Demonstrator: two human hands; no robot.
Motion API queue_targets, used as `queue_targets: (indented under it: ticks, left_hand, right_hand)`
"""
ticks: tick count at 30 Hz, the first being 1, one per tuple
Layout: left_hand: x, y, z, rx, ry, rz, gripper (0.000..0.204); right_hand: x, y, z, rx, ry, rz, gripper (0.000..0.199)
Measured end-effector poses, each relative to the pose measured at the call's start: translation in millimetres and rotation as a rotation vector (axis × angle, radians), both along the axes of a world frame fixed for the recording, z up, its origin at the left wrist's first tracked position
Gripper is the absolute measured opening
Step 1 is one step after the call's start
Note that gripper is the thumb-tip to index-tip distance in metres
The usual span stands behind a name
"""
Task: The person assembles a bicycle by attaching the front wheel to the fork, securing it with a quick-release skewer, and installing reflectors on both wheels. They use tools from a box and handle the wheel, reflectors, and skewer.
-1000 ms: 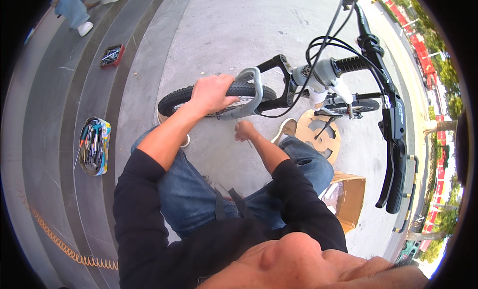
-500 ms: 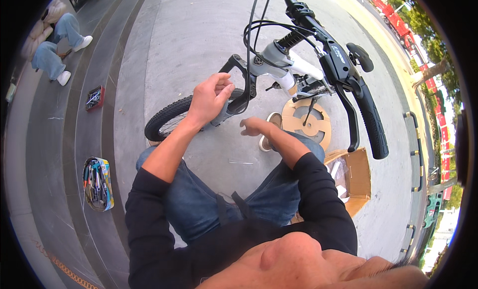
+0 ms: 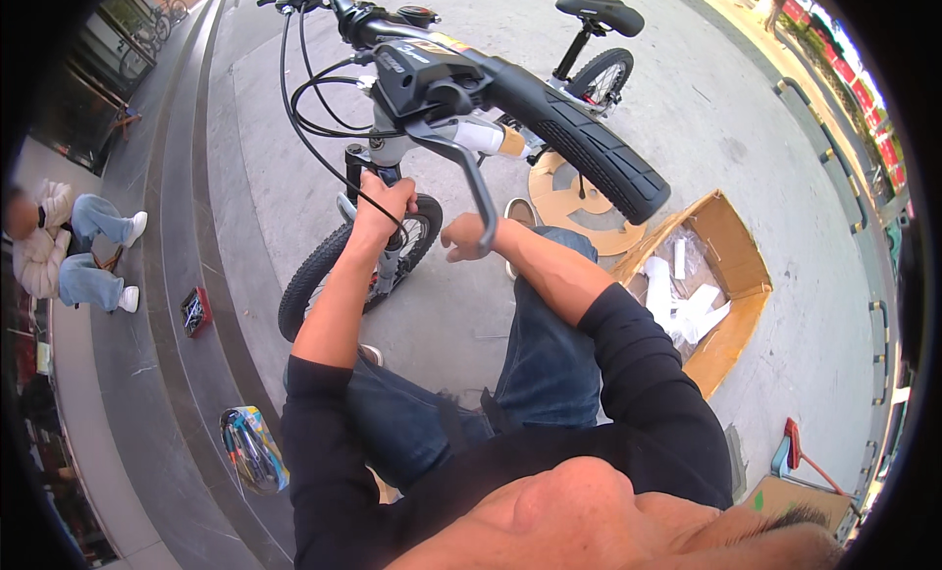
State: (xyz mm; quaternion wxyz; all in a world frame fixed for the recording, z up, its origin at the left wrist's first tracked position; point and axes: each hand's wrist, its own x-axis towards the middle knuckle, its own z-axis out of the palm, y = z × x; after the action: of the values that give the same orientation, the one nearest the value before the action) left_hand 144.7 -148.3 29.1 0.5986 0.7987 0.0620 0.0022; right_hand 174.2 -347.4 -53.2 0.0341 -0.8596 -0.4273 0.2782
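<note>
A bicycle stands in front of me, its handlebar grip (image 3: 599, 153) and brake lever (image 3: 461, 173) jutting toward me. At the front fork (image 3: 387, 266), above the knobby front wheel (image 3: 304, 281), my left hand (image 3: 385, 207) is closed in a fist round the fork's upper part; a black cable crosses in front of it. My right hand (image 3: 459, 238) hangs to the right of the wheel, fingers loosely bent and apart, touching nothing visible. The brake lever's tip covers part of that hand. White wrapping (image 3: 479, 136) and cardboard cover part of the frame.
To my right lie a cut-out cardboard disc (image 3: 551, 192) and an open carton (image 3: 736, 246) with white packing pieces. On the left steps are a tool bag (image 3: 253, 450) and a red tray of small parts (image 3: 196, 313). A person (image 3: 83, 236) sits beyond. Another bicycle's saddle (image 3: 601, 15) shows behind.
My view has shifted, and the handlebar now looms nearer and further left. My left hand, loosely curled before, has closed at the fork. My right hand remains beside the wheel.
</note>
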Motion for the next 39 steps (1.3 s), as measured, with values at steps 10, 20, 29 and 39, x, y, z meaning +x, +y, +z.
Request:
queue_targets:
  ticks: [10,20,29,39]
  left_hand:
    - [43,93,41,-0.084,0.176,-0.111,0.022]
    - [61,164,44,-0.111,0.255,-0.092,0.02]
    - [60,180,23,-0.042,0.175,0.074,0.018]
    - [40,176,20,0.123,0.104,0.272,0.015]
  right_hand:
    - [-9,41,27,-0.039,0.025,-0.013,0.043]
    - [5,-6,27,0.086,0.048,-0.01,0.045]
    - [40,-75,18,0.099,0.101,0.004,0.05]
    - [109,-196,13,0.08,0.135,-0.023,0.049]
